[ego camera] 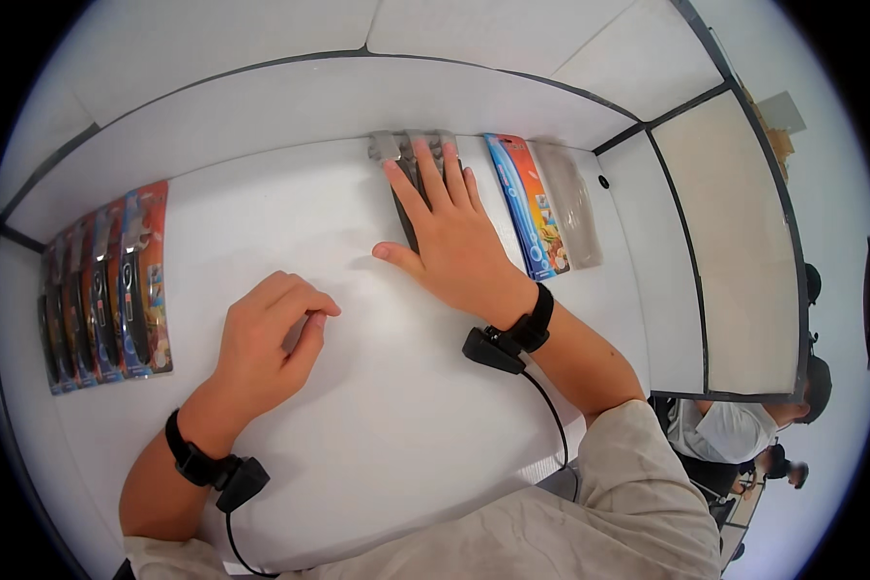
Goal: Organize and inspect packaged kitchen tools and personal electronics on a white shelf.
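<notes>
My right hand (460, 250) lies palm down with its fingers spread over several loose hand tools (404, 217) with black handles and grey metal heads. Its fingertips rest at the heads, and the palm hides most of the handles. Over the white table (384, 428), my left hand (268, 341) is loosely curled, thumb and index tips close together, with nothing visible in it. To the right of my right hand are printed backing cards (523, 210) in blue and orange. Beside them lie clear plastic blister covers (571, 210).
Several carded packs (145, 283) with black-handled tools overlap in a row at the left. White panels (377, 94) wall the table's back and sides. Each wrist wears a black strapped device (496, 348) with a trailing cable. Another person (728, 431) sits beyond the right panel.
</notes>
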Motion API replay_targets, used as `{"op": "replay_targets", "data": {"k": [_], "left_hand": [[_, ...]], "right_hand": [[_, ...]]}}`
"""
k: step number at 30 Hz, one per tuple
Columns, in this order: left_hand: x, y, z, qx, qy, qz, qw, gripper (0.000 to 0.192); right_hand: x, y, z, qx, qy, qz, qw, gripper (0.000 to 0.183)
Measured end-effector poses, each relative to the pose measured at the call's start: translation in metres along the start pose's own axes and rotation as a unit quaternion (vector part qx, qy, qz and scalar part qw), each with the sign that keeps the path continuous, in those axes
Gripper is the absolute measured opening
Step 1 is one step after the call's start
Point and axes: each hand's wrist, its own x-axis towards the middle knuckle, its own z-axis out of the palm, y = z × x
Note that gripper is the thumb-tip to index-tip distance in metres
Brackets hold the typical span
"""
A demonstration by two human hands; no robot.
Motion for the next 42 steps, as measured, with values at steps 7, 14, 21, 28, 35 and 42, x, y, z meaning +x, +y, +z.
{"op": "replay_targets", "data": {"k": [7, 14, 21, 28, 35, 42], "left_hand": [[-0.005, 0.000, -0.003, -0.013, 0.006, -0.006, 1.000, 0.017], [-0.004, -0.003, 0.001, 0.009, 0.003, 0.011, 1.000, 0.016], [-0.004, -0.002, 0.001, 0.013, 0.005, 0.002, 1.000, 0.015], [-0.002, -0.005, 0.001, 0.004, -0.013, 0.021, 1.000, 0.015], [-0.004, 0.002, -0.002, 0.001, 0.000, -0.008, 1.000, 0.017], [-0.001, -0.002, 0.003, -0.007, -0.004, 0.005, 1.000, 0.016]], "right_hand": [[-0.001, 0.006, -0.003, 0.027, -0.015, 0.000, 1.000, 0.090], [-0.008, 0.017, -0.013, 0.002, -0.025, 0.010, 1.000, 0.089], [-0.007, 0.016, -0.009, 0.008, -0.010, 0.000, 1.000, 0.087], [-0.010, 0.023, -0.004, 0.008, 0.013, 0.004, 1.000, 0.093], [-0.020, 0.058, -0.081, -0.067, 0.119, 0.070, 0.988, 0.066], [-0.076, 0.174, -0.075, -0.080, 0.083, 0.212, 0.970, 0.049]]}}
